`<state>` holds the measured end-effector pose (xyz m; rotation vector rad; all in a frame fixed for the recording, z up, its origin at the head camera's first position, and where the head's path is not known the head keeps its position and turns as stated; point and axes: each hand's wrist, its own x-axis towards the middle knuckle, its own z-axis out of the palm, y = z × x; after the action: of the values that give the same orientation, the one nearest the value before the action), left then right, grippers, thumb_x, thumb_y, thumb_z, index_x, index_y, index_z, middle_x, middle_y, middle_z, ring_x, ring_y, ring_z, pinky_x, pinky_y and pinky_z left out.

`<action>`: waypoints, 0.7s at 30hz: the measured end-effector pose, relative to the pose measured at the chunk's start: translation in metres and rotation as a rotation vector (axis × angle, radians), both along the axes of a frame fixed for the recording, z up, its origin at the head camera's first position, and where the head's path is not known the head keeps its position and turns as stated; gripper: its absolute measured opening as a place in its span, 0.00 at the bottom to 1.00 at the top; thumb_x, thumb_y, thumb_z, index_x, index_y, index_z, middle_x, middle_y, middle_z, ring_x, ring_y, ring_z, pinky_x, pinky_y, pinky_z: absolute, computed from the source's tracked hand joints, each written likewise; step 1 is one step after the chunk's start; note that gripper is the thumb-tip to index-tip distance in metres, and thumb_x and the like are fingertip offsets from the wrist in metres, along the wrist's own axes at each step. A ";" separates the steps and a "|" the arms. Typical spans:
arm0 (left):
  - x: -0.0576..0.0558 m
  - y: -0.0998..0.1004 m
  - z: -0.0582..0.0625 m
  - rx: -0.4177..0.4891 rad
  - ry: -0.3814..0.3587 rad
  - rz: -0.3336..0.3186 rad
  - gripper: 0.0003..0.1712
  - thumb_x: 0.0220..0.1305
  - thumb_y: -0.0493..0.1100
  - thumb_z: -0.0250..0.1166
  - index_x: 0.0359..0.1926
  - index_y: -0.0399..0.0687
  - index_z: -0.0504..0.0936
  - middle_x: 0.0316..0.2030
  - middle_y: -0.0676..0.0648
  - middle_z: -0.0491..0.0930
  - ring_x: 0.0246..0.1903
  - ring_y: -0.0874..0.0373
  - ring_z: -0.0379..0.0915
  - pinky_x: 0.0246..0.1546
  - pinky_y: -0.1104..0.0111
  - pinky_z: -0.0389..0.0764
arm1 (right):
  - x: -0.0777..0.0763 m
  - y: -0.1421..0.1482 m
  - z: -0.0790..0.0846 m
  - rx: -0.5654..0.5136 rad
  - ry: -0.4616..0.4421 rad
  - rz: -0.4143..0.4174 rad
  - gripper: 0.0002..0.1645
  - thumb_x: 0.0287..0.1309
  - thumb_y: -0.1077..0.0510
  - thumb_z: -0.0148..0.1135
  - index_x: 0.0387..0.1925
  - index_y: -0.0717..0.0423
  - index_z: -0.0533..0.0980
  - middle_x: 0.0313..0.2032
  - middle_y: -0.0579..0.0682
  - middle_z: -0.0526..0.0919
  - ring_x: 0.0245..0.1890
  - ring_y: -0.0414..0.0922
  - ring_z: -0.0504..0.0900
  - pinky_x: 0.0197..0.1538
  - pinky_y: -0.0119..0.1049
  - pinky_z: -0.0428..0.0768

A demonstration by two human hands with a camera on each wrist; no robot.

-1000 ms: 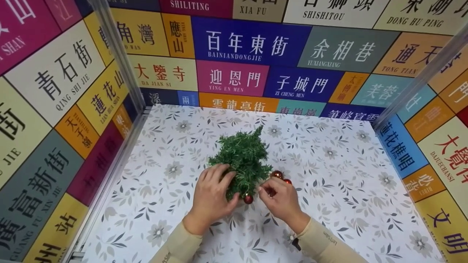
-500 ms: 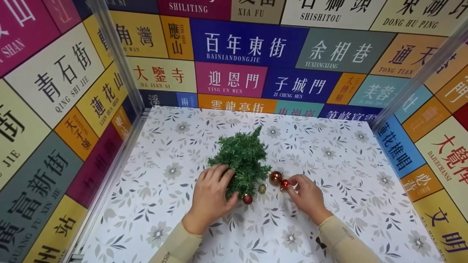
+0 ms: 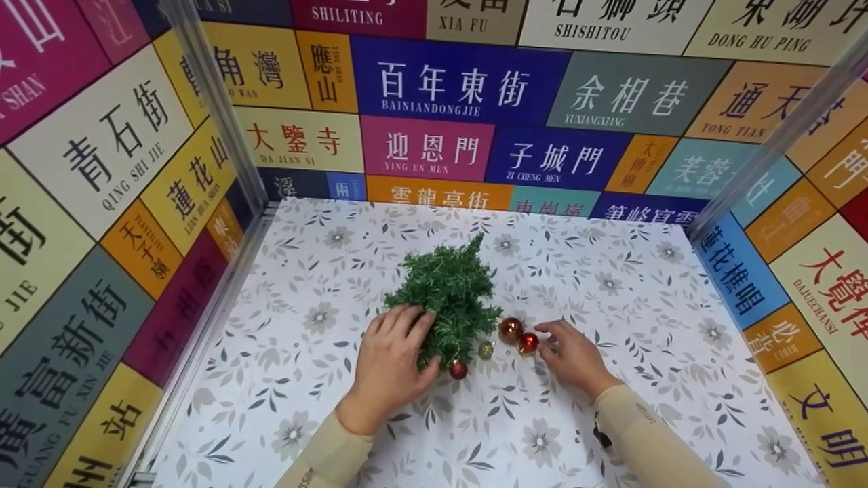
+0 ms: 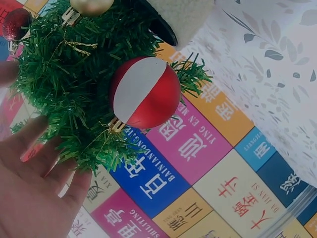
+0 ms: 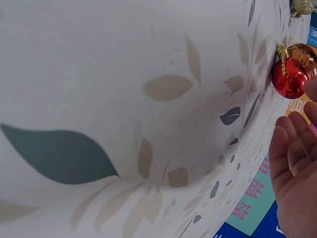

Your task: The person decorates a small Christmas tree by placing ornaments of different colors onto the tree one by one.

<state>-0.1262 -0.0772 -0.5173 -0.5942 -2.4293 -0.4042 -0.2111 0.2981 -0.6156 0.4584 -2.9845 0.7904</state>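
A small green Christmas tree [image 3: 447, 285] lies mid-table, its tip toward the far side. My left hand [image 3: 397, 359] rests on its near left side, fingers spread against the branches. In the left wrist view, a red and white bauble [image 4: 146, 92] and a gold bauble [image 4: 92, 5] hang on the tree. A dark red bauble [image 3: 458, 369] sits by the thumb. To the tree's right are a gold glitter bauble [image 3: 485, 350], a copper bauble [image 3: 510, 329] and a shiny red bauble [image 3: 528, 343]. My right hand [image 3: 575, 359] is beside the shiny red one, fingers loosely bent, holding nothing.
A white tablecloth [image 3: 298, 271] with a leaf and flower print covers the table. Panels with colourful place-name signs [image 3: 461, 74] stand at the back and both sides, with metal posts at the corners. A small dark item [image 3: 601, 437] shows beside the right sleeve.
My right hand has moved right from the tree's front edge to the shiny red bauble, uncovering the gold glitter one, and its fingers have drawn slightly back. My left hand has stayed on the tree.
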 end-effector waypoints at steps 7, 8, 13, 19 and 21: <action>-0.001 -0.001 -0.001 -0.009 0.012 -0.001 0.36 0.54 0.59 0.68 0.62 0.48 0.78 0.57 0.44 0.77 0.58 0.45 0.70 0.57 0.50 0.72 | -0.007 -0.003 -0.003 -0.040 -0.041 0.022 0.23 0.61 0.54 0.68 0.58 0.49 0.78 0.51 0.47 0.80 0.45 0.46 0.81 0.50 0.50 0.79; -0.001 -0.001 -0.001 -0.011 0.010 -0.001 0.36 0.54 0.59 0.67 0.62 0.48 0.78 0.57 0.44 0.77 0.58 0.45 0.70 0.57 0.50 0.72 | -0.007 -0.003 -0.004 -0.041 -0.048 0.026 0.23 0.61 0.53 0.68 0.58 0.49 0.78 0.51 0.47 0.80 0.44 0.45 0.82 0.50 0.49 0.79; -0.001 -0.001 -0.002 -0.014 -0.003 -0.003 0.37 0.55 0.60 0.67 0.63 0.48 0.77 0.57 0.44 0.76 0.59 0.45 0.70 0.58 0.50 0.71 | -0.009 -0.004 -0.007 -0.058 -0.069 0.048 0.23 0.59 0.55 0.70 0.56 0.50 0.78 0.49 0.45 0.80 0.42 0.42 0.82 0.48 0.46 0.80; -0.001 -0.002 -0.002 -0.020 0.003 -0.001 0.37 0.55 0.60 0.67 0.63 0.48 0.77 0.57 0.44 0.77 0.58 0.45 0.70 0.58 0.50 0.71 | -0.011 -0.006 -0.011 -0.104 -0.078 0.055 0.21 0.58 0.58 0.71 0.54 0.52 0.79 0.47 0.46 0.81 0.40 0.41 0.82 0.47 0.43 0.80; -0.001 -0.002 -0.002 -0.017 0.004 -0.001 0.37 0.54 0.59 0.67 0.63 0.48 0.77 0.57 0.44 0.77 0.58 0.45 0.70 0.58 0.50 0.71 | -0.011 -0.006 -0.011 -0.125 -0.084 0.052 0.21 0.58 0.59 0.71 0.53 0.53 0.78 0.46 0.47 0.81 0.40 0.42 0.83 0.47 0.43 0.81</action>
<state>-0.1274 -0.0794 -0.5192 -0.6033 -2.4313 -0.3828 -0.2222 0.2918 -0.6268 0.5113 -2.9860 1.0182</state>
